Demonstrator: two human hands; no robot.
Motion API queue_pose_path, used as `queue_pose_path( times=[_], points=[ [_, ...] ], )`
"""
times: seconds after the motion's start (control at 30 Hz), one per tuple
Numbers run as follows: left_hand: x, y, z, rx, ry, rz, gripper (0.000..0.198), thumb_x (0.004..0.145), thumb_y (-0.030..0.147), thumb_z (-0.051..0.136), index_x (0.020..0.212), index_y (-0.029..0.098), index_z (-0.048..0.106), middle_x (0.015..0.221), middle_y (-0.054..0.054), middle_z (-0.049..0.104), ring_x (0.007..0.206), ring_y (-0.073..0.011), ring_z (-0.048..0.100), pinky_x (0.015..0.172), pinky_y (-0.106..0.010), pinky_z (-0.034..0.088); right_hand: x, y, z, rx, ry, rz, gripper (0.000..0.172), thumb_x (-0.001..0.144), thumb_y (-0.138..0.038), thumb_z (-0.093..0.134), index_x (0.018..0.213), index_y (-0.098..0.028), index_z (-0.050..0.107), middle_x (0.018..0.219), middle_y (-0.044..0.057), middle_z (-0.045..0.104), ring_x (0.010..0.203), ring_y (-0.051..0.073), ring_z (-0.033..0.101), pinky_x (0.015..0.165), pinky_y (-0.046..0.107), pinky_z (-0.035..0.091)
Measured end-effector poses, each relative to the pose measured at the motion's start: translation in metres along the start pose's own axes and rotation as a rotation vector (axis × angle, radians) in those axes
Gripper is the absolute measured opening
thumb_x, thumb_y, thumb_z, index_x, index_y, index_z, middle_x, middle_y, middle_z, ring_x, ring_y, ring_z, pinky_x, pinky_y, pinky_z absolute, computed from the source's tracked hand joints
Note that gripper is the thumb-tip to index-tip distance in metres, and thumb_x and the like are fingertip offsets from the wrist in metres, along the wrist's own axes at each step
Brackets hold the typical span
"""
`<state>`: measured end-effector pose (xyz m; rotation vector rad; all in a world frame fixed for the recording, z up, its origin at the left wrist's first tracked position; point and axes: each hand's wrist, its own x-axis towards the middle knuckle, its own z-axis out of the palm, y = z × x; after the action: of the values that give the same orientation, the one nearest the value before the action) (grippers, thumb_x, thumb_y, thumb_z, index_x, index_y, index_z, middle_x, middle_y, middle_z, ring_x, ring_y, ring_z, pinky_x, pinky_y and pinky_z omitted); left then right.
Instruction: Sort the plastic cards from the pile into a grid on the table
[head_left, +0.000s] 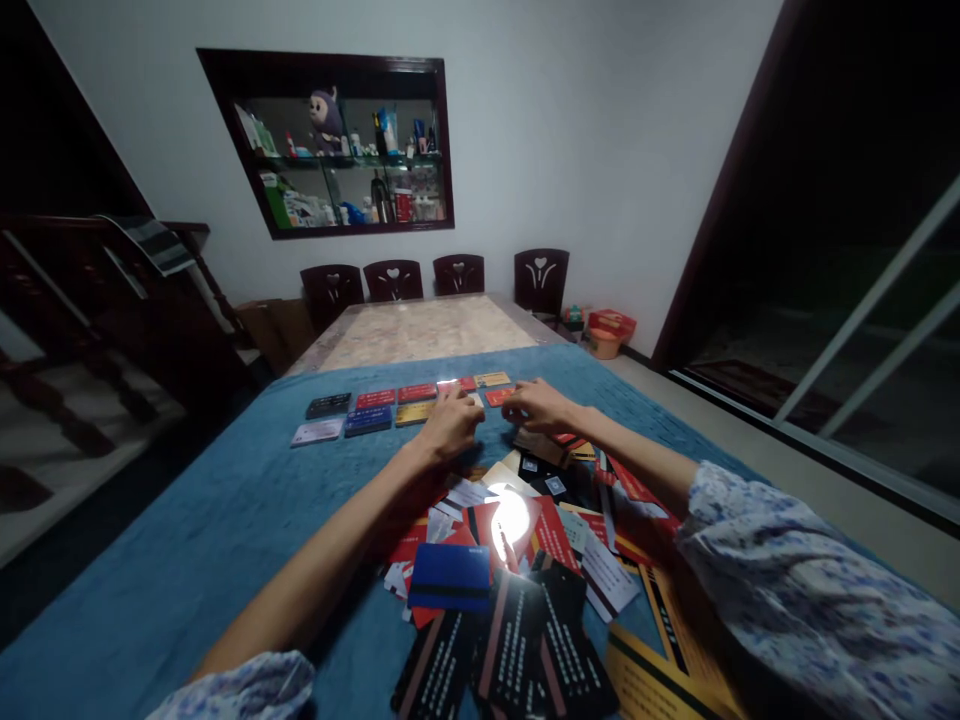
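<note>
My left hand (453, 424) is over the right end of two rows of cards, its fingers bent down and closed around the edge of a pale card (475, 399). Close by, my right hand (541, 406) has its fingers curled, with the tips at a red card (497, 398). Left of my hands lie a yellow card (414, 413), a blue card stack (368, 420), a white card (317, 432) and a black card stack (328, 405). Red cards (417, 392) are in the far row. Nearer me spreads a loose heap with black cards (517, 640) and a blue striped card (450, 577).
A blue cloth (225, 500) covers the near part of the long table (435, 330). Dark chairs (541, 280) stand at its far end. Gold cards (667, 680) lie by my right sleeve. A glare spot sits on the heap. A railing (97, 280) is at left.
</note>
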<state>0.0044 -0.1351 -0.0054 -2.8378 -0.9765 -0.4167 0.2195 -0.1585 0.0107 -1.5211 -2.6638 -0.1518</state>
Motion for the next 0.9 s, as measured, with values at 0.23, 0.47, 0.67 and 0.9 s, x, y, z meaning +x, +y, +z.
queue_pose_path(
  times=[0.23,0.47,0.67,0.9],
  points=[
    [0.014,0.038,-0.001,-0.039,-0.002,0.024,0.028,0.084,0.007,0.052,0.096,0.018,0.075,0.097,-0.01,0.072,0.105,-0.0274,0.051,0.088,-0.041,0.039,-0.049,0.024,0.006,0.022,0.055,0.043,0.017,0.084,-0.018,0.058,0.093,-0.023,0.072,0.093,0.006,0.074,0.096,0.022,0.055,0.073,0.032,0.028],
    [0.026,0.062,0.004,-0.049,-0.038,0.059,0.026,0.084,0.009,0.055,0.098,0.018,0.075,0.099,-0.01,0.072,0.106,-0.0275,0.051,0.089,-0.042,0.039,-0.087,0.047,0.022,0.005,0.155,0.072,0.02,0.09,-0.023,0.052,0.092,-0.022,0.072,0.09,0.008,0.072,0.089,0.022,0.053,0.071,0.032,0.028],
    [0.035,0.087,0.004,-0.079,-0.113,0.019,0.017,0.083,0.02,0.064,0.097,0.018,0.073,0.104,-0.01,0.071,0.111,-0.0293,0.05,0.092,-0.043,0.04,-0.102,0.058,0.037,0.055,0.211,0.173,0.023,0.092,-0.027,0.053,0.098,-0.023,0.075,0.1,0.01,0.072,0.097,0.025,0.053,0.077,0.035,0.033],
    [0.043,0.113,0.023,-0.098,-0.136,-0.005,0.023,0.094,0.028,0.051,0.107,0.017,0.067,0.12,-0.012,0.066,0.122,-0.0319,0.046,0.098,-0.051,0.04,-0.105,0.064,0.058,0.094,0.242,0.246,0.031,0.094,-0.031,0.05,0.113,-0.025,0.074,0.119,0.011,0.07,0.109,0.029,0.051,0.081,0.039,0.039]
  ],
)
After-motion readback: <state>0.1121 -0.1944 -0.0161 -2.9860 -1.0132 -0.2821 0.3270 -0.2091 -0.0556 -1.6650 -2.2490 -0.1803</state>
